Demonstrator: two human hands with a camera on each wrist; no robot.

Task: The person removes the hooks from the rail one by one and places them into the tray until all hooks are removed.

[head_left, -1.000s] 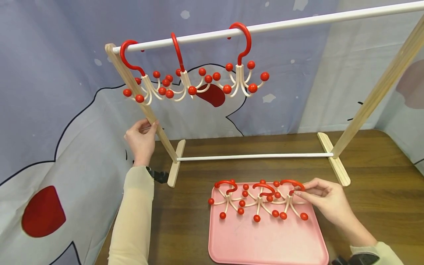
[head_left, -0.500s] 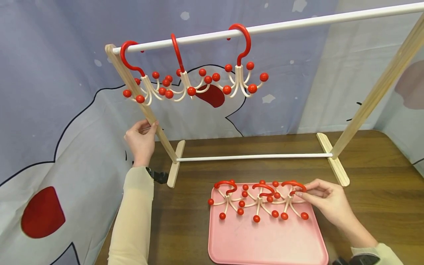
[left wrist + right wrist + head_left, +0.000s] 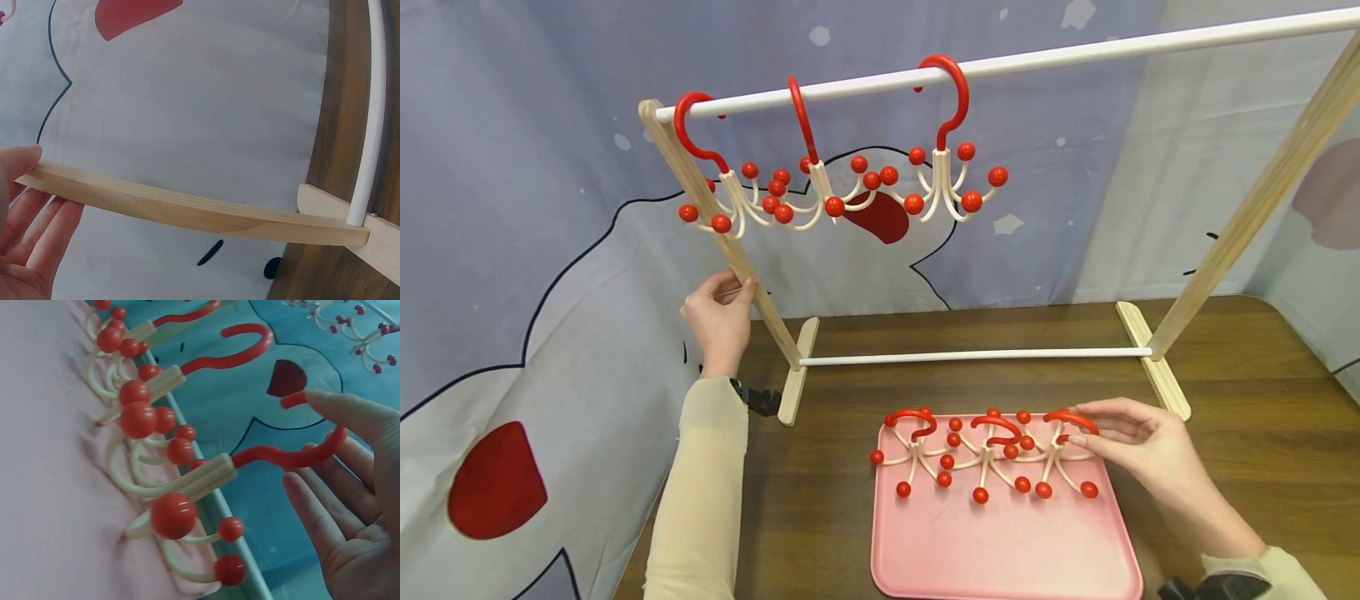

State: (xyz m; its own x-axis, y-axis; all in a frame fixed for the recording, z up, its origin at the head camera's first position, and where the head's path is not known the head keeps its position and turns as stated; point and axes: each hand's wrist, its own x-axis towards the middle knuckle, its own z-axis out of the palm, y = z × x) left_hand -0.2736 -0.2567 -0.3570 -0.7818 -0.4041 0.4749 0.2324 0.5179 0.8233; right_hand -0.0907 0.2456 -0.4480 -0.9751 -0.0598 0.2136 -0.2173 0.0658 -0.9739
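Note:
My left hand (image 3: 720,318) holds the left wooden post (image 3: 187,203) of a hanging rack, thumb on one side and fingers on the other. My right hand (image 3: 1142,442) has its thumb and fingers around the red hook of the rightmost hanger (image 3: 1056,454) on the tray. In the right wrist view the thumb overlaps this hook (image 3: 294,456), while the fingers lie behind it, fairly straight. Two similar hangers, a left one (image 3: 915,450) and a middle one (image 3: 987,454), sit beside it. Each has cream curved arms with red ball ends.
Three matching hangers, at the left (image 3: 730,179), centre-left (image 3: 820,179) and middle (image 3: 942,171), hang from the rack's white top bar (image 3: 1112,52). A white lower bar (image 3: 977,357) joins the feet. The pink tray (image 3: 1007,550) rests on a wooden table (image 3: 820,500) before a patterned curtain (image 3: 1037,183).
My right index finger has moved up and left, spreading slightly from the thumb. The hook at that hand has turned a little to the right. My left hand stays on the post.

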